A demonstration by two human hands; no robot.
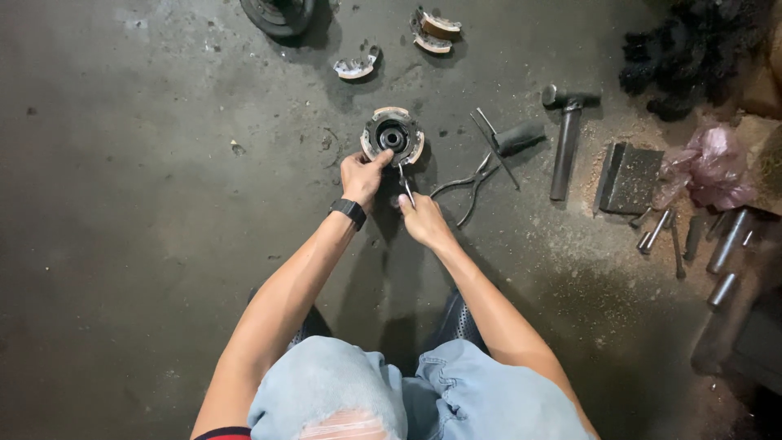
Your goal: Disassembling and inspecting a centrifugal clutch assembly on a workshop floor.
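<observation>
A round metal clutch-like assembly point(393, 134) with tan pads on its rim lies on the dark concrete floor. My left hand point(361, 176), with a black watch at the wrist, grips the assembly's lower left rim. My right hand point(421, 218) holds a thin metal tool point(405, 181) whose tip reaches the assembly's lower edge. I crouch over it, knees in light jeans at the bottom of the view.
Pliers point(466, 183) and a black-handled tool point(511, 140) lie right of the assembly, then a hammer point(565, 138), a dark block point(630, 178), a pink bag point(707, 167) and several metal rods point(727, 244). Loose brake-shoe parts point(432, 31) point(356, 67) and a dark round part point(279, 14) lie beyond.
</observation>
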